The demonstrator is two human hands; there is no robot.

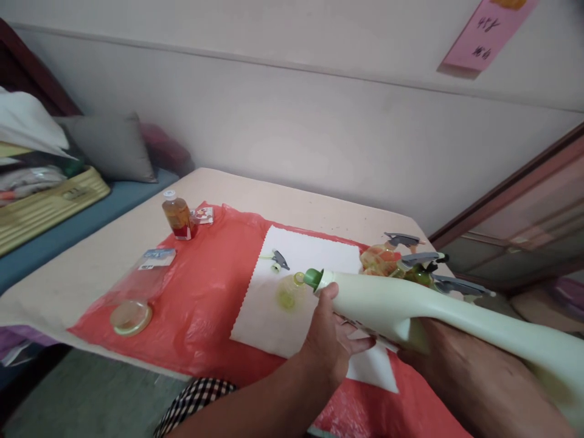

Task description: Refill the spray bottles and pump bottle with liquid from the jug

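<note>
A pink note [488, 39] is hanging on the wall [292, 121], its upper handwritten line seemingly showing "45" followed by a mark that could be an 8 or a g, while the characters below are staying unclear. The labels on the amber bottle [177, 213], the flat packet [157, 258] and the pale green bottle [374, 297] are showing print too small or blurred to read.

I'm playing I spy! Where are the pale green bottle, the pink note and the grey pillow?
Pale green bottle [387, 301]: head view, on its body.
Pink note [487, 38]: head view, on its middle.
Grey pillow [112, 146]: head view, on its front.
</note>
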